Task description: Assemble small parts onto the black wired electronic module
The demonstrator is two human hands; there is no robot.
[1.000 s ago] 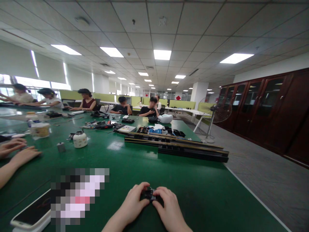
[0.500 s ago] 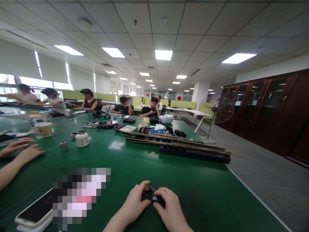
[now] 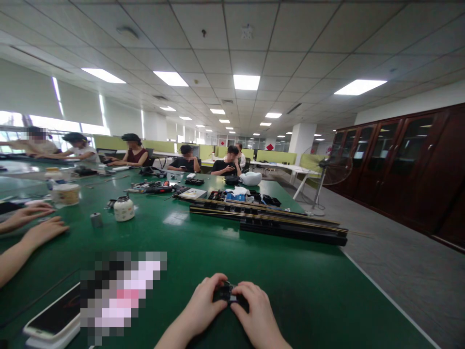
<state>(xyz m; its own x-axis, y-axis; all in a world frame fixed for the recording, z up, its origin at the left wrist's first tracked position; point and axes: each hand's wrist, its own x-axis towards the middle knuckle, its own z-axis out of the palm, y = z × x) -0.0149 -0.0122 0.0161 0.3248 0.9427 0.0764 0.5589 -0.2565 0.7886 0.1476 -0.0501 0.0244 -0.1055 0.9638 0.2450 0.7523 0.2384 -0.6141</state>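
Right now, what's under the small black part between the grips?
Green tabletop shows just beyond the small black part. Directly beneath is hidden by the part itself, the left grip and right grip; whether it touches the tabletop, or anything lies between, can't be told.

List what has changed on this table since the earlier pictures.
Nothing was visibly taken hold of or let go; the scene sits slightly further right in view, likely a camera shift. The bare left hand and bare right hand still hold the small black part; the round white patterned jar stays put.
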